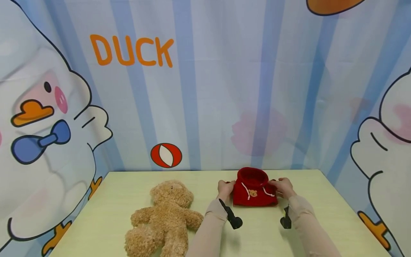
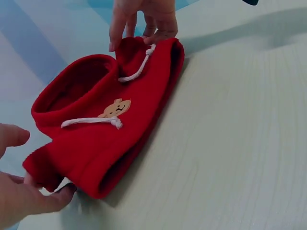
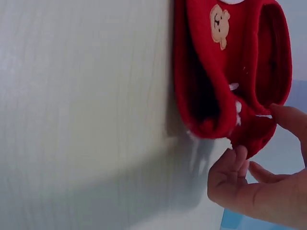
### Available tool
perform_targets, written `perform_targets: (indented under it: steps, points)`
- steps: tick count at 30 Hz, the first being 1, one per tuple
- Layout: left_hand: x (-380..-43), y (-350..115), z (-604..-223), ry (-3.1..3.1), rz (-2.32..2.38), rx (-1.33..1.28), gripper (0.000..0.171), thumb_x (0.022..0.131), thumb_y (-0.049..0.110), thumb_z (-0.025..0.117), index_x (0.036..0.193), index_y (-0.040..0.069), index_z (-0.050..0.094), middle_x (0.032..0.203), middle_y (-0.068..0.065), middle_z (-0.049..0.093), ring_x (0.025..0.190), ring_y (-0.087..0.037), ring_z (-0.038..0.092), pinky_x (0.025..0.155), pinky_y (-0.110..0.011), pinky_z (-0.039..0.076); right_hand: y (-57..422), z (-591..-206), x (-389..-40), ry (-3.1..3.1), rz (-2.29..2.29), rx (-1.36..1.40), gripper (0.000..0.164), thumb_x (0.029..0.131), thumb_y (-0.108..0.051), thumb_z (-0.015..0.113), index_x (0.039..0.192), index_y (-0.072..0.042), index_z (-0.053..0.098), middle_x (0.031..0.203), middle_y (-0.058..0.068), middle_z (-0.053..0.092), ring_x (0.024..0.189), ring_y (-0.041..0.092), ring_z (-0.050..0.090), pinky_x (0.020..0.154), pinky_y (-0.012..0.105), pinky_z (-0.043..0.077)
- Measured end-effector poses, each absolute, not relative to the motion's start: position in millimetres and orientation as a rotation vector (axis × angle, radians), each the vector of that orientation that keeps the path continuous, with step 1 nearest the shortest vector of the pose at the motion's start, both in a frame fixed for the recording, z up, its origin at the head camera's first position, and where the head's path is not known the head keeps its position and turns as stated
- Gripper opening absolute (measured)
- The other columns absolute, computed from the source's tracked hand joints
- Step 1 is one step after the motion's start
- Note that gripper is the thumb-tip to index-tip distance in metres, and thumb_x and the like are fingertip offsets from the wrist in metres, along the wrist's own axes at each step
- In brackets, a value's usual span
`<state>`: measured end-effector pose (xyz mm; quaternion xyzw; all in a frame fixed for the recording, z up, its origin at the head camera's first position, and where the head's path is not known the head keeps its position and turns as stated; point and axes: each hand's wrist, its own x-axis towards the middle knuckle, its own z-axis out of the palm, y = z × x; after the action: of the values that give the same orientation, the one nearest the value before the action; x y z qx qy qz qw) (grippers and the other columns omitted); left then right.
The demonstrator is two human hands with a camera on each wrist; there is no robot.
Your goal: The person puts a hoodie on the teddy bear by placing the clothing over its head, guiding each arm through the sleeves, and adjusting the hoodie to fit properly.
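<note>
A small red hoodie (image 1: 255, 194) with white drawstrings and a bear-face patch sits at the table's back edge. Its neck opening faces up and its hem is toward me. At its left sleeve in the head view, my left hand (image 1: 226, 189) holds the cuff, with fingers (image 2: 57, 199) reaching under it in the left wrist view. On the opposite side my right hand (image 1: 284, 187) grips the other sleeve (image 3: 254, 134) between its fingers. To the left of my left arm, a curly tan teddy bear (image 1: 170, 217) lies on its back, undressed.
The pale table (image 1: 334, 214) ends just behind the hoodie against a blue striped curtain (image 1: 221, 89) printed with ducks. A black wrist camera (image 1: 236, 222) sticks out from the left sleeve, another (image 1: 285, 221) from the right.
</note>
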<state>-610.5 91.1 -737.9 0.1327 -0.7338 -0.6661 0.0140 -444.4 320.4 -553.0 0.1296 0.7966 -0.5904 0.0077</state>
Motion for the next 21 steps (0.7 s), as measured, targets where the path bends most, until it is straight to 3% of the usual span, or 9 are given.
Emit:
perform_targets:
  steps: [2, 4, 5, 7, 11, 14, 17, 21]
  points:
    - [-583, 88, -707, -2.259, -2.071, 0.392, 0.060, 0.060, 0.044, 0.078, 0.096, 0.005, 0.049, 0.091, -0.011, 0.055, 0.075, -0.021, 0.057, 0.059, -0.032, 0.047, 294, -506, -405, 2.469, -1.805, 0.370, 0.042, 0.073, -0.022, 0.068, 0.096, 0.010, 0.054, 0.081, 0.013, 0.057, 0.058, 0.012, 0.048, 0.056, 0.026, 0.046]
    - [-558, 85, -682, -2.232, -2.058, 0.348, 0.049, 0.066, 0.032, 0.078, 0.094, 0.003, 0.051, 0.090, -0.014, 0.055, 0.072, -0.023, 0.058, 0.057, -0.033, 0.049, 279, -480, -383, 2.416, -1.788, 0.354, 0.014, 0.074, -0.013, 0.063, 0.072, 0.000, 0.059, 0.060, 0.001, 0.052, 0.048, 0.008, 0.039, 0.053, 0.024, 0.044]
    - [-546, 83, -669, -2.229, -2.058, 0.339, 0.045, 0.067, 0.026, 0.077, 0.095, 0.002, 0.052, 0.091, -0.016, 0.055, 0.073, -0.025, 0.059, 0.058, -0.034, 0.050, 276, -474, -378, 2.390, -1.790, 0.326, 0.015, 0.075, -0.009, 0.061, 0.061, -0.005, 0.056, 0.052, -0.004, 0.045, 0.044, 0.006, 0.034, 0.050, 0.023, 0.043]
    - [-522, 79, -645, -2.245, -2.027, 0.323, 0.039, 0.069, 0.018, 0.075, 0.095, 0.001, 0.052, 0.092, -0.019, 0.054, 0.073, -0.028, 0.058, 0.057, -0.035, 0.051, 274, -469, -373, 2.331, -1.773, 0.296, 0.023, 0.077, -0.005, 0.054, 0.055, -0.011, 0.056, 0.048, -0.007, 0.045, 0.043, 0.005, 0.034, 0.050, 0.022, 0.043]
    - [-487, 69, -605, -2.286, -2.055, 0.323, 0.050, 0.065, 0.016, 0.078, 0.100, 0.000, 0.046, 0.096, -0.021, 0.051, 0.077, -0.030, 0.056, 0.060, -0.037, 0.050, 275, -470, -373, 2.306, -1.728, 0.220, 0.022, 0.075, -0.005, 0.048, 0.057, -0.011, 0.058, 0.051, -0.007, 0.052, 0.050, 0.005, 0.045, 0.053, 0.022, 0.042]
    - [-481, 65, -592, -2.316, -2.167, 0.296, 0.060, 0.061, 0.011, 0.080, 0.106, -0.001, 0.042, 0.098, -0.020, 0.050, 0.081, -0.030, 0.058, 0.064, -0.039, 0.051, 277, -470, -373, 2.267, -1.718, 0.184, 0.018, 0.075, -0.005, 0.045, 0.062, -0.009, 0.057, 0.056, -0.006, 0.054, 0.055, 0.007, 0.047, 0.055, 0.023, 0.040]
    - [-493, 65, -598, -2.410, -2.204, 0.276, 0.066, 0.060, 0.005, 0.080, 0.111, -0.004, 0.040, 0.100, -0.020, 0.052, 0.082, -0.029, 0.060, 0.067, -0.039, 0.051, 278, -467, -372, 2.196, -1.740, 0.160, 0.020, 0.078, -0.006, 0.042, 0.064, -0.009, 0.056, 0.057, -0.005, 0.053, 0.055, 0.008, 0.045, 0.055, 0.022, 0.038]
    - [-546, 68, -638, -2.520, -2.188, 0.250, 0.067, 0.053, -0.003, 0.080, 0.110, -0.005, 0.043, 0.098, -0.018, 0.054, 0.076, -0.027, 0.061, 0.058, -0.038, 0.052, 274, -460, -371, 2.097, -1.764, 0.183, 0.022, 0.084, -0.011, 0.046, 0.065, -0.014, 0.057, 0.061, -0.006, 0.054, 0.057, 0.010, 0.044, 0.057, 0.023, 0.039]
